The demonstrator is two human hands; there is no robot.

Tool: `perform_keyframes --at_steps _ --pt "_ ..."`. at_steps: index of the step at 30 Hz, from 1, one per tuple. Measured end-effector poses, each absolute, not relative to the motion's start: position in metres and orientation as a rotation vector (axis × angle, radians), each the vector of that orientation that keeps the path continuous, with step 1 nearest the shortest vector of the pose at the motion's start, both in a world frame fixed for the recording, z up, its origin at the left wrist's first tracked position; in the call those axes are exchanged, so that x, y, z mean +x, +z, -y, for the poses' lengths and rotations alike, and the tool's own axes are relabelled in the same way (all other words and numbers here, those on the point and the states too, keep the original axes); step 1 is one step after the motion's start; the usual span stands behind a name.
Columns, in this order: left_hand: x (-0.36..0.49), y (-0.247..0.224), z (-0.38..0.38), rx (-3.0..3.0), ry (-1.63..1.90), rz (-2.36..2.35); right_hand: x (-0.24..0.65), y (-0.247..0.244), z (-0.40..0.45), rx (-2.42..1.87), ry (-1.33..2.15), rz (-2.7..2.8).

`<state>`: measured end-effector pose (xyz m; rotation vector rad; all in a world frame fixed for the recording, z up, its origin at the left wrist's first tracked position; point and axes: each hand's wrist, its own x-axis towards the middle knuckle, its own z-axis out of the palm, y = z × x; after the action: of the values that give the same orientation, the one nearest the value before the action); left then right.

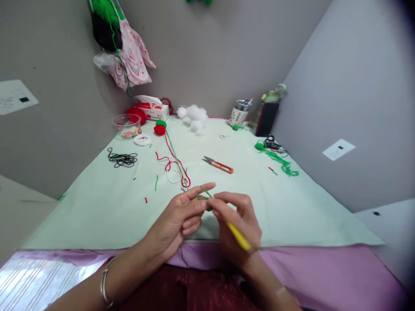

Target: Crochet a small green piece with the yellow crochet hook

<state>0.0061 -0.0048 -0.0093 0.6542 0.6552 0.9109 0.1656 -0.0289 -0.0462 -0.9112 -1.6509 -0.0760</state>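
Observation:
My left hand [181, 216] is closed, pinching a small green crochet piece [209, 209] between thumb and fingers. Its index finger stretches out to the right with green yarn [205, 191] looped over it. In my right hand [241, 211] is a yellow-handled crochet hook [239, 236], gripped like a pen. The hook's tip meets the green piece at the left fingertips and is hidden there. Most of the piece is covered by my fingers. Behind the hands, a red yarn strand [185, 177] and a green strand run back to small red [159, 129] and green balls [161, 123].
Orange-handled thread snips [218, 164] lie just beyond my hands. Black cord [122, 158], a clear tub [127, 126] and a tissue box [155, 111] are left. White stuffing [196, 117] sits at the back. Green yarn [282, 162], a pen can [239, 113] and a phone [267, 119] stand right.

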Motion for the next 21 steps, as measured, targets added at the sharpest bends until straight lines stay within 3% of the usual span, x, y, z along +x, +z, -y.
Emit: perform_keyframes --at_steps 6,13,21 --pt "0.005 -0.004 0.001 0.682 0.979 -0.645 0.167 -0.034 0.021 -0.818 0.625 1.249" --pt "0.003 -0.005 0.003 0.842 1.074 -0.764 0.167 -0.033 0.027 -0.851 0.555 1.273" --pt "0.003 -0.002 0.003 0.837 1.027 -0.757 0.169 -0.035 0.016 -0.718 0.787 1.107"
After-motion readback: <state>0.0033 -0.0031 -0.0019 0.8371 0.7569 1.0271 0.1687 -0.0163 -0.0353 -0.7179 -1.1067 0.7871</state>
